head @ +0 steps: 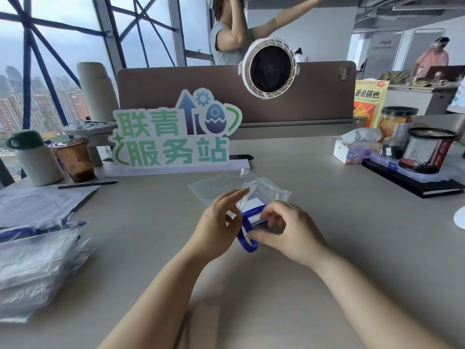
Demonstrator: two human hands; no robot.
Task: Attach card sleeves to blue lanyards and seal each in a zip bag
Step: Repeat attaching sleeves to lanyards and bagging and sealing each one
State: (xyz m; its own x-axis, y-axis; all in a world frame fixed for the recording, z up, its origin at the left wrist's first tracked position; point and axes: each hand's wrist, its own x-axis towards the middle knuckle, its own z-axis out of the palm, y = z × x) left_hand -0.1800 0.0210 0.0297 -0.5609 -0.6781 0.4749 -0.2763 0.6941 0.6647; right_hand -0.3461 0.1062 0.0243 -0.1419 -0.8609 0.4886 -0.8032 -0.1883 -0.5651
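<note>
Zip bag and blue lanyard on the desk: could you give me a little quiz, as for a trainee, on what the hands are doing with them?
1. Which hand pinches the blue lanyard?
2. True or false: the zip bag is already sealed.
3. Fill in: the stack of filled bags lies on the person's ____ side.

Key
1. The right hand; the left hand holds the bag's mouth.
2. False: its mouth gapes and a lanyard loop hangs out.
3. Left.

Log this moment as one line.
step: bagging | left hand: holds zip bag mouth | right hand: pinches blue lanyard, loop outside bag | bag: unsealed
</note>
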